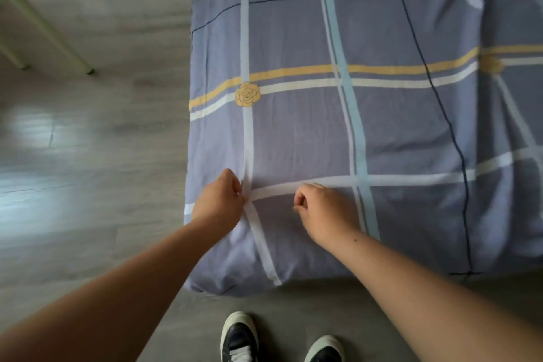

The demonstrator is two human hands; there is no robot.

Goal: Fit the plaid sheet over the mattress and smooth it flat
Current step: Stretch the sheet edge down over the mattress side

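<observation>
The plaid sheet [308,132] is grey-blue with white, light blue and yellow stripes and a yellow rose print. It covers the mattress top and hangs down over the near end. My left hand [220,200] pinches the fabric near the front left corner, at a crossing of white stripes. My right hand [323,209] lies a short way to the right on the same near edge, fingers curled into the cloth. The sheet lies fairly flat in the middle. It is wrinkled and bunched at the far right. The mattress itself is hidden under the sheet.
Grey wood-look floor [88,170] lies to the left of the bed and in front of it. Pale green metal legs [88,69] of some furniture stand at the upper left. My two dark shoes [239,338] stand just before the bed's near end.
</observation>
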